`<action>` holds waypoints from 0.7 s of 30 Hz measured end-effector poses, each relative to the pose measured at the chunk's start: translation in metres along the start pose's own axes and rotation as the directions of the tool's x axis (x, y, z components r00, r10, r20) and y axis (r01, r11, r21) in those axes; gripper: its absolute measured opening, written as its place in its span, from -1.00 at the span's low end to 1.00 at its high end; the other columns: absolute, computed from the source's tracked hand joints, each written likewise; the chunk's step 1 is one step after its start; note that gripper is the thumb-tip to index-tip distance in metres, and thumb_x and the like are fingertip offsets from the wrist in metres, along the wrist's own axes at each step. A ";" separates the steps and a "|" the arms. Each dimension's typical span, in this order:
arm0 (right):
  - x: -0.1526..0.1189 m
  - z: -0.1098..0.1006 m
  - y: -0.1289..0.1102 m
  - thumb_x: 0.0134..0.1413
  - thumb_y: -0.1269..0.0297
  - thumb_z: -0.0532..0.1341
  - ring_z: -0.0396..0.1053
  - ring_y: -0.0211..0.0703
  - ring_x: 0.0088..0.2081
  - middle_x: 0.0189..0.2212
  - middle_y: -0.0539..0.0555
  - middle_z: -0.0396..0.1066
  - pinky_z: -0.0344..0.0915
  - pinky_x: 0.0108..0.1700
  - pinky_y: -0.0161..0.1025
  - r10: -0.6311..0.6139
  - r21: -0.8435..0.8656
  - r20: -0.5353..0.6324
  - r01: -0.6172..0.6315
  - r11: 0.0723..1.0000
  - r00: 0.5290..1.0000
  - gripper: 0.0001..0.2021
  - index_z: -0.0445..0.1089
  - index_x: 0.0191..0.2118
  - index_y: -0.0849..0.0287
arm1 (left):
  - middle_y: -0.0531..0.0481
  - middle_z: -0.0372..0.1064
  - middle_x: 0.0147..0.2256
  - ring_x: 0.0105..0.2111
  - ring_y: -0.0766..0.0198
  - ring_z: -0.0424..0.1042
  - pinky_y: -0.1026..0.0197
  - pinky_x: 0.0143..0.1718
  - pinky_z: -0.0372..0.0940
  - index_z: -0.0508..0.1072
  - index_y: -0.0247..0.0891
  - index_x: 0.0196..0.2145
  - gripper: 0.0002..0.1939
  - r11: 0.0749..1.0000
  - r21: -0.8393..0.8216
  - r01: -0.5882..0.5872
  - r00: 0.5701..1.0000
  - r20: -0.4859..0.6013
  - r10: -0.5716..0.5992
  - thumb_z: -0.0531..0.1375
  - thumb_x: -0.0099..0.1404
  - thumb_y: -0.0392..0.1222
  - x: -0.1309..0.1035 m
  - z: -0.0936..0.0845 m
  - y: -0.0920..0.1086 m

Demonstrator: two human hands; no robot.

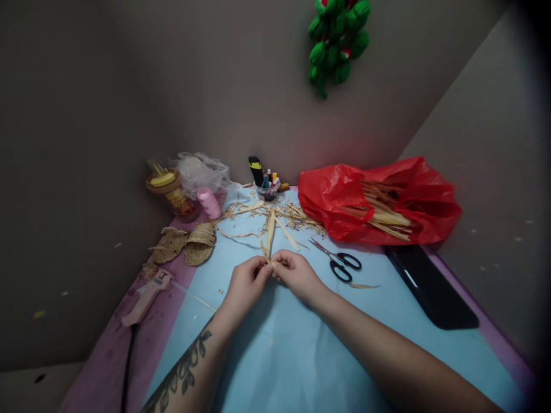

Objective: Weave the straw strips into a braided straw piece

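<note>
Both of my hands meet over the middle of the blue-covered table, pinching dry straw-coloured fibre strips (271,232) at one spot. My left hand (251,281) has thumb and fingers closed on the lower end of the strips. My right hand (297,275) pinches the same end from the other side, its fingertips close to the left ones. The strips point away from me, and a thin twisted strand (241,235) curves off to the left. Exactly how the fibre lies between the fingertips is hidden. Black-handled scissors (340,263) lie right of my right hand.
Fibre scraps (301,218) litter the back. A red plastic bag (336,195) of dried strips and a black tray-like object (433,287) are at right. Leftward are a pink glue gun (148,298), woven pieces (200,244), pink thread (209,203) and a lidded cup (176,195). A tool pot (267,192) stands behind.
</note>
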State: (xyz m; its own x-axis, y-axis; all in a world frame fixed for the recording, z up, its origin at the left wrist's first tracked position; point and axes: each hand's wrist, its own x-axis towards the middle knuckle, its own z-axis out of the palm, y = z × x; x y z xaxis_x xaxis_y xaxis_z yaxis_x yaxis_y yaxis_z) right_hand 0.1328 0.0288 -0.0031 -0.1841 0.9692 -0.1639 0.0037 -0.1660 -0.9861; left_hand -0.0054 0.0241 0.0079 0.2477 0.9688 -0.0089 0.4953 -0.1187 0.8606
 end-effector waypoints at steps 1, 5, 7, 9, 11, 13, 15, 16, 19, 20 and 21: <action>0.000 -0.001 0.001 -0.12 0.32 0.13 0.15 -0.35 -0.58 -0.66 -0.08 0.22 0.07 -0.52 -0.38 -0.021 -0.063 -0.006 0.020 0.998 1.000 -0.92 0.24 -0.53 0.19 | 0.06 0.33 -0.54 -0.51 0.35 0.26 0.33 -0.46 0.12 0.41 -0.30 -0.46 -0.76 1.000 0.023 0.019 1.000 -0.005 -0.019 0.05 0.21 -0.11 0.000 -0.001 -0.001; 0.000 -0.004 0.003 -0.12 0.35 0.11 0.17 -0.33 -0.56 -0.64 -0.07 0.25 0.07 -0.51 -0.38 -0.093 -0.265 -0.037 0.080 0.961 0.995 -0.93 0.28 -0.52 0.20 | 0.09 0.25 -0.58 -0.54 0.37 0.19 0.34 -0.50 0.06 0.34 -0.30 -0.52 -0.77 0.998 0.028 0.054 0.998 -0.023 -0.053 0.09 0.16 -0.10 0.000 -0.002 -0.003; 0.001 -0.005 0.003 -0.12 0.35 0.11 0.17 -0.34 -0.56 -0.63 -0.06 0.27 0.08 -0.51 -0.38 -0.091 -0.275 -0.035 0.078 0.958 0.995 -0.93 0.29 -0.52 0.20 | 0.09 0.23 -0.58 -0.54 0.37 0.19 0.34 -0.50 0.06 0.33 -0.30 -0.51 -0.76 0.998 -0.024 0.051 0.999 0.014 -0.050 0.07 0.18 -0.08 0.001 -0.002 -0.004; 0.001 -0.005 0.001 -0.12 0.33 0.12 0.17 -0.35 -0.59 -0.64 -0.06 0.27 0.08 -0.54 -0.39 -0.035 -0.206 -0.013 0.031 0.978 0.999 -0.92 0.27 -0.53 0.20 | 0.10 0.21 -0.59 -0.55 0.38 0.18 0.34 -0.50 0.07 0.32 -0.30 -0.51 -0.74 0.996 -0.076 0.051 0.997 0.053 -0.047 0.03 0.20 -0.08 0.002 -0.002 -0.004; 0.001 -0.005 -0.001 -0.11 0.29 0.14 0.16 -0.37 -0.62 -0.65 -0.06 0.27 0.08 -0.57 -0.40 0.055 -0.098 0.023 -0.053 0.994 0.998 -0.89 0.24 -0.53 0.21 | 0.11 0.19 -0.60 -0.56 0.38 0.15 0.34 -0.50 0.06 0.29 -0.29 -0.51 -0.74 0.993 -0.103 0.055 0.997 0.061 -0.049 0.01 0.21 -0.07 0.003 -0.001 -0.003; 0.000 -0.004 -0.003 -0.12 0.25 0.17 0.17 -0.38 -0.64 -0.65 -0.05 0.28 0.08 -0.58 -0.40 0.110 -0.003 0.050 -0.110 0.994 0.993 -0.85 0.23 -0.53 0.21 | 0.11 0.16 -0.61 -0.56 0.38 0.13 0.34 -0.51 0.05 0.26 -0.28 -0.53 -0.73 0.993 -0.108 0.053 0.998 0.041 -0.049 0.00 0.22 -0.07 0.004 -0.001 -0.003; 0.000 -0.004 -0.004 -0.14 0.23 0.20 0.19 -0.39 -0.62 -0.63 -0.04 0.30 0.09 -0.57 -0.41 0.102 0.051 0.069 -0.106 0.993 0.992 -0.82 0.25 -0.52 0.23 | 0.11 0.14 -0.61 -0.55 0.37 0.12 0.34 -0.50 0.04 0.23 -0.27 -0.54 -0.74 0.993 -0.107 0.045 0.999 0.016 -0.044 0.00 0.22 -0.07 0.004 -0.001 -0.004; 0.000 -0.004 -0.004 -0.15 0.23 0.22 0.19 -0.39 -0.62 -0.63 -0.05 0.30 0.08 -0.57 -0.41 0.089 0.066 0.079 -0.094 0.993 0.993 -0.82 0.27 -0.50 0.23 | 0.12 0.12 -0.60 -0.54 0.37 0.11 0.34 -0.50 0.04 0.21 -0.27 -0.54 -0.74 0.993 -0.107 0.040 0.999 0.004 -0.040 0.00 0.22 -0.07 0.005 -0.001 -0.005; 0.001 -0.009 -0.005 -0.23 0.26 0.28 0.15 -0.40 -0.65 -0.65 -0.09 0.28 0.05 -0.59 -0.41 0.075 0.060 0.100 -0.081 0.995 0.992 -0.80 0.32 -0.41 0.23 | 0.12 0.10 -0.60 -0.54 0.37 0.09 0.33 -0.50 0.03 0.20 -0.26 -0.54 -0.75 0.993 -0.110 0.033 0.999 -0.020 -0.035 0.00 0.21 -0.08 0.006 -0.004 -0.007; 0.002 -0.011 -0.005 -0.25 0.27 0.29 0.16 -0.39 -0.65 -0.66 -0.09 0.28 0.05 -0.60 -0.41 0.077 0.033 0.098 -0.080 0.996 0.992 -0.79 0.34 -0.40 0.24 | 0.12 0.10 -0.60 -0.55 0.37 0.09 0.33 -0.50 0.03 0.20 -0.26 -0.55 -0.75 0.993 -0.110 0.032 0.999 -0.021 -0.034 0.00 0.21 -0.08 0.006 -0.005 -0.008; 0.003 -0.014 -0.006 -0.26 0.28 0.30 0.18 -0.38 -0.64 -0.66 -0.07 0.30 0.07 -0.59 -0.40 0.071 -0.006 0.086 -0.071 0.997 0.994 -0.79 0.36 -0.42 0.24 | 0.12 0.10 -0.60 -0.54 0.37 0.10 0.33 -0.50 0.03 0.20 -0.26 -0.55 -0.75 0.994 -0.106 0.030 0.999 -0.017 -0.032 0.00 0.20 -0.09 0.006 -0.006 -0.008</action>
State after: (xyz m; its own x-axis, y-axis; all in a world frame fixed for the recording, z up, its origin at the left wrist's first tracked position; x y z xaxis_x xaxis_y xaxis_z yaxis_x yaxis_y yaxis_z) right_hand 0.1462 0.0350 0.0021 -0.2668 0.9357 -0.2308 0.0230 -0.2332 -0.9722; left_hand -0.0130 0.0326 0.0040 0.2172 0.9757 -0.0276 0.4116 -0.0660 0.9090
